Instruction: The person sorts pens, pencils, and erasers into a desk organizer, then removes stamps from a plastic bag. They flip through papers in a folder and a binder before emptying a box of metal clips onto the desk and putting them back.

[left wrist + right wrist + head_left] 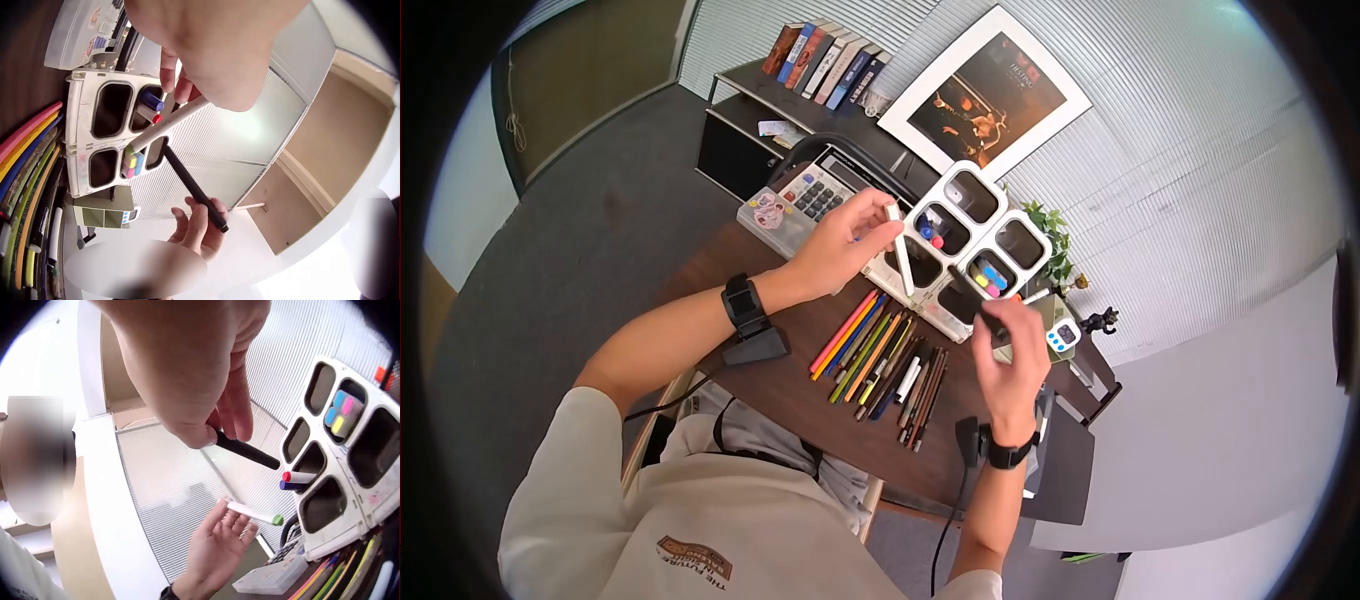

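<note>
My left hand point(838, 245) pinches a white marker point(253, 513) with a green end, tilted in front of the white desk organizer point(80, 112). A dark, slim pen point(189, 182) is held between thumb and fingers of my right hand point(1015, 355), its far end pointing at the organizer. One organizer compartment holds a blue marker point(152, 100) and a red-ended marker point(150, 114). Another contains several coloured highlighters point(342, 414). Below the organizer, pencils and pens point(865, 355) lie side by side on the dark desk point(800, 420).
Left of the organizer are a calculator point(816, 196) and a clear plastic box point(772, 222). To its right stand a green box point(103, 209), a leafy plant point(1055, 232) and a black figurine point(1101, 320). Behind are a framed poster point(990, 100) and a row of books point(825, 66).
</note>
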### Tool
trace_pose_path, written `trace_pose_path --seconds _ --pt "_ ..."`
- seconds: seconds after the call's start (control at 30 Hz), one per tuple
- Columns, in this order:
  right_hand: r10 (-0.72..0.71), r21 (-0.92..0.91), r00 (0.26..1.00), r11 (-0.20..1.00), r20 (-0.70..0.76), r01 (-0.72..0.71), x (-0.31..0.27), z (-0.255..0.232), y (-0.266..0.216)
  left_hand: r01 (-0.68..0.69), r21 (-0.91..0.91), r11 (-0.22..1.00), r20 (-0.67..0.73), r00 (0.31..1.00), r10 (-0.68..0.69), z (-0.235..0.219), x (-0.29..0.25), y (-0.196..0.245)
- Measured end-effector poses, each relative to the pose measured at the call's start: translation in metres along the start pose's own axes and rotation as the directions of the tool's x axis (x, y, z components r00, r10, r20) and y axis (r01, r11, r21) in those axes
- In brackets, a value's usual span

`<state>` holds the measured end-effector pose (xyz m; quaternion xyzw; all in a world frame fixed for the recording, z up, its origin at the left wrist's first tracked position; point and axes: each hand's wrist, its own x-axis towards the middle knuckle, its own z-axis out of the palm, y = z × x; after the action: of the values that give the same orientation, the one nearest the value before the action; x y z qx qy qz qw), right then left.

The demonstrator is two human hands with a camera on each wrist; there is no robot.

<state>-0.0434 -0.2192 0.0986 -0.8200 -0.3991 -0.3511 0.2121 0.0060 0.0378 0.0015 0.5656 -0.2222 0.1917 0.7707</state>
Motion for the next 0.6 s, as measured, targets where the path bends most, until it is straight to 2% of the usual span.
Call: trace_pose_path --seconds 0.03,0.13,0.2,0.43,0.6 --pt "-0.009 -0.016 0.999 1.0 -0.04 0.009 0.007 0.007 0.007 -0.005 0.001 1.0 0.001 1.0 0.005 0.0 0.001 -0.001" --pt "0.062 0.007 0.998 0.998 -0.029 -0.062 0.021 0.032 0.02 0.019 -0.091 0.996 -0.036 0.999 -0.022 -0.001 0.002 -0.003" --pt "0.155 0.036 0.986 0.987 0.066 -0.158 0.026 0.047 0.026 0.015 -0.072 0.997 -0.034 0.999 -0.018 0.0 0.001 -0.004" --pt "0.216 -0.062 0.954 0.976 0.207 -0.208 0.032 0.082 0.053 -0.007 -0.028 1.0 -0.025 1.0 0.006 0.003 -0.001 -0.006" --pt "0.243 -0.126 0.94 0.968 0.24 -0.218 0.032 0.087 0.056 0.042 0.005 0.999 0.028 0.999 -0.042 0.0 -0.003 -0.003"
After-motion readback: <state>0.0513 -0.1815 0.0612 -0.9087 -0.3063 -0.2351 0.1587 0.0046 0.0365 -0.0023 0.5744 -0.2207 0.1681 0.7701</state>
